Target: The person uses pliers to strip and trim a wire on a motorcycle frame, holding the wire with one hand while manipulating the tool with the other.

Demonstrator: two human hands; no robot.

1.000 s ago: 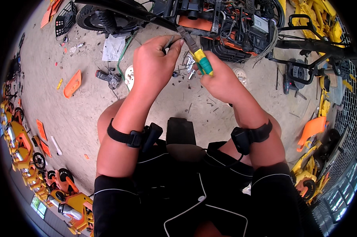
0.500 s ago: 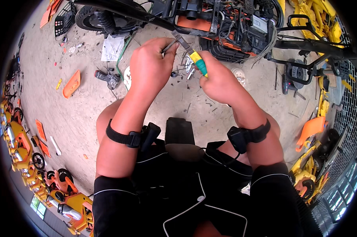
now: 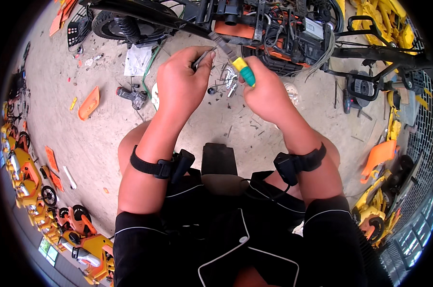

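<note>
My left hand [image 3: 183,79] is closed, with a thin dark rod-like piece [image 3: 201,58] pinched between thumb and forefinger, its tip pointing up and right. Wrapped round the yellow-and-green handle [image 3: 244,71] of a flat-bladed tool is my right hand [image 3: 266,91]. The tool's grey metal blade [image 3: 222,45] slants up and left, its far end just beyond the tip of the dark piece. Whether blade and piece touch, I cannot tell. Both hands hang above the floor, in front of a stripped black vehicle frame [image 3: 254,28].
Shiny metal parts [image 3: 231,81] lie on the concrete between my hands. A cordless drill [image 3: 132,97], white paper [image 3: 138,60] and an orange panel [image 3: 89,103] are at left. Another power tool [image 3: 347,101] and a black tubular frame [image 3: 369,57] occupy the right. Small yellow vehicles [image 3: 29,177] line the left edge.
My right hand has moved slightly down and right with the tool, and the blade now looks farther from my left fingertips. The left hand stays almost still, still pinching the dark piece.
</note>
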